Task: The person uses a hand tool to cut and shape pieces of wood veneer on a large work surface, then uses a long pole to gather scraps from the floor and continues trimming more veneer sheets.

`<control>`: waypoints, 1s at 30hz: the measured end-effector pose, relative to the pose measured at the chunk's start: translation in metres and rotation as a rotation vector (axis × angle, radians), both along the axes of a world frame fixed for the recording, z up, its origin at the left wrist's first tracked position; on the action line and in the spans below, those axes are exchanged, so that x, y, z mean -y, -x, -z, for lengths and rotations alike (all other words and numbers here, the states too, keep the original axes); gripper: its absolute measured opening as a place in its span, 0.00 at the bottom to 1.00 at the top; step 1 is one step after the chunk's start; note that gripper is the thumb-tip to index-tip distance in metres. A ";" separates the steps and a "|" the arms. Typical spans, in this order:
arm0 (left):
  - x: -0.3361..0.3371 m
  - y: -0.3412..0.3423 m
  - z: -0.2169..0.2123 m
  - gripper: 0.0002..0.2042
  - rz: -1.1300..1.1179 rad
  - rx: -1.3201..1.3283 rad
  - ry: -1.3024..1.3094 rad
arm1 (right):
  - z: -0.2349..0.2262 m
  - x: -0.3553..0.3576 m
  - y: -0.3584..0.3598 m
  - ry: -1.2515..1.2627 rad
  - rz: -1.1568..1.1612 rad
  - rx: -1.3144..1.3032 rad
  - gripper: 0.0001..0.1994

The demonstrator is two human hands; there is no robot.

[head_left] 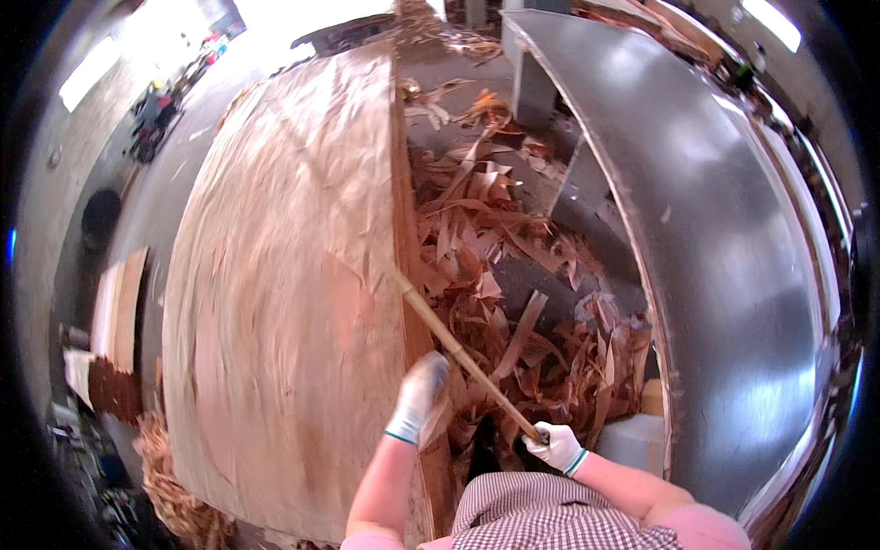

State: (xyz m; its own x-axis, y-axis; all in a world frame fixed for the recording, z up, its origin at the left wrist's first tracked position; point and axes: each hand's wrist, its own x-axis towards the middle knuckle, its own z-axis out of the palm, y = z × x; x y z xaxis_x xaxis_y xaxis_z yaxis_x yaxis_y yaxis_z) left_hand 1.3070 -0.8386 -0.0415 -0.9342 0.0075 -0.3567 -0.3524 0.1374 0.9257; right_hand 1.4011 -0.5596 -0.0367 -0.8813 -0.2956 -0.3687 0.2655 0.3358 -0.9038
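Well, the stick over the stack: in the head view the stick (458, 352) slants up and leftward from the right hand (556, 447), its far end over the right edge of the veneer stack (284, 229); pressed down steeply, that tip could split the thin wood.
Rippled top sheet (266, 339): its raised folds could crease or tear if dragged sideways.
Loose strips (520, 335): they heap on the floor (160, 215) between the stack and the shiny grey tabletop (724, 257), and could slide or tangle underfoot if stepped on.
One-handed hold: with the stick held so near its lower end, the far tip could wobble or swing wide.
Right hand: white-gloved, grip clamped around the stick's lower end beside the checked apron (550, 522); the right forearm (632, 486) angles in from the lower right.
Left hand (424, 378): white-gloved, at the stack's right edge, just left of the stick, the left forearm (381, 486) reaching up almost straight; blur hides the fingers, so I cannot tell whether this grip is apart or together.
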 end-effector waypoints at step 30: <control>-0.081 -0.149 -0.276 0.18 -0.766 -0.862 0.290 | -0.143 0.130 0.228 0.844 0.142 0.506 0.09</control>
